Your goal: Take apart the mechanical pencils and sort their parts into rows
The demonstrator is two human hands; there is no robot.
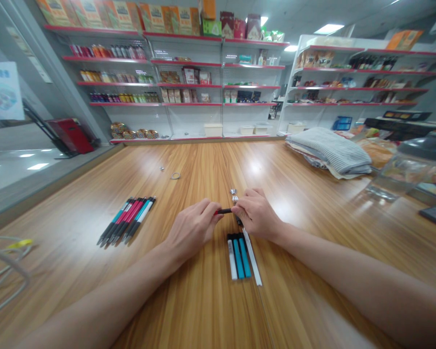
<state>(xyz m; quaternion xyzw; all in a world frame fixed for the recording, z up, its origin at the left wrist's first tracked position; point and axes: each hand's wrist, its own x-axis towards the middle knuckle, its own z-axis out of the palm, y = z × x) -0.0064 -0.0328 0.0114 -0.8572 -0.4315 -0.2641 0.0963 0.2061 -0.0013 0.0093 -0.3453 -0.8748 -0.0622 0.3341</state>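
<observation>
My left hand [194, 228] and my right hand [256, 213] meet over the middle of the wooden table [76, 252]. Both pinch a small pen part [223, 211], black with a red end, held level between the fingertips. Just behind the right fingers lie small metal springs [234, 195]. In front of the hands lie loose pen barrels [239, 254], white and blue, with thin white refills [253, 257] beside them. To the left rests a row of several assembled pens [128, 225], red, teal and black.
A small ring [176, 175] and a tiny metal bit [162, 168] lie farther back. Folded grey cloth [330, 152] and a clear container [407, 177] sit at the right. Cables [7, 264] lie at the left edge. Store shelves [189, 87] stand behind the table.
</observation>
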